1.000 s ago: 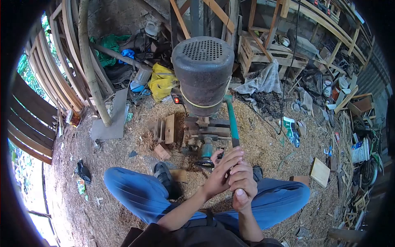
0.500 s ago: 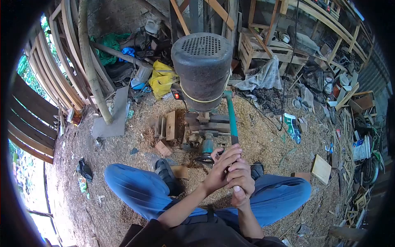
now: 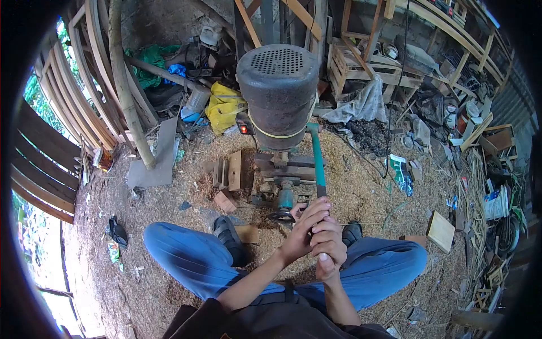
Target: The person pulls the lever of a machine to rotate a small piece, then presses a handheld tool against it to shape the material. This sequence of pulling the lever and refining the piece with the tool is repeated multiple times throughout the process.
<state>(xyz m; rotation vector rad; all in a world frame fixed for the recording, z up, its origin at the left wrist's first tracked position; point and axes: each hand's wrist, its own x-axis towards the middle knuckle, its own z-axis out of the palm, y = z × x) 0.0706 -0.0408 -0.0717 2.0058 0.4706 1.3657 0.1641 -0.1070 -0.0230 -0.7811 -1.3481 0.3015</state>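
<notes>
My left hand (image 3: pixel 304 230) is closed around the black lower end of a green lever (image 3: pixel 318 161). My right hand (image 3: pixel 329 242) wraps the same end just to the right, its thumb pointing up and its fingers beside the left ones. The lever rises to the right side of a bench machine with a dark motor housing (image 3: pixel 278 96) and a perforated cap. Under the motor sits a metal vise (image 3: pixel 287 195) with a green body and a black handwheel (image 3: pixel 280 217), close to my left fingers. The grip inside my hands is hidden.
Wood blocks (image 3: pixel 235 171) lie left of the machine on sawdust-covered ground. A small red-lit switch (image 3: pixel 244 129) is beside the motor. A yellow bag (image 3: pixel 224 107) and a wooden crate (image 3: pixel 353 70) are behind. A bamboo pole (image 3: pixel 125 90) leans at left; a board (image 3: pixel 441 232) lies right.
Both hands keep their hold on the lever, which stays in nearly the same position. Only a very slight shift of the whole view shows.
</notes>
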